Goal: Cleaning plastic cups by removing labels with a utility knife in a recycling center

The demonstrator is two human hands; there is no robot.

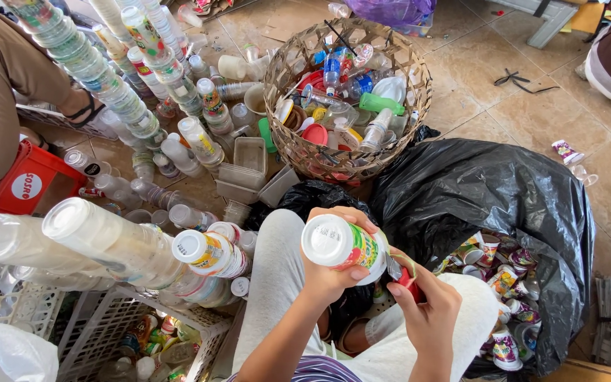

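- The cutter point(408, 277) sits close to the left thumb, so a slip along the label could nick it; that is my judgement
- The cup point(341, 245), tilted over the lap with its white base toward the camera, could twist loose
- Left hand point(334, 272) is wrapped around the cup
- Right hand point(429, 311) is closed on the red cutter, touching the cup's label edge
- A black bag point(482, 191) of cups lies just beside
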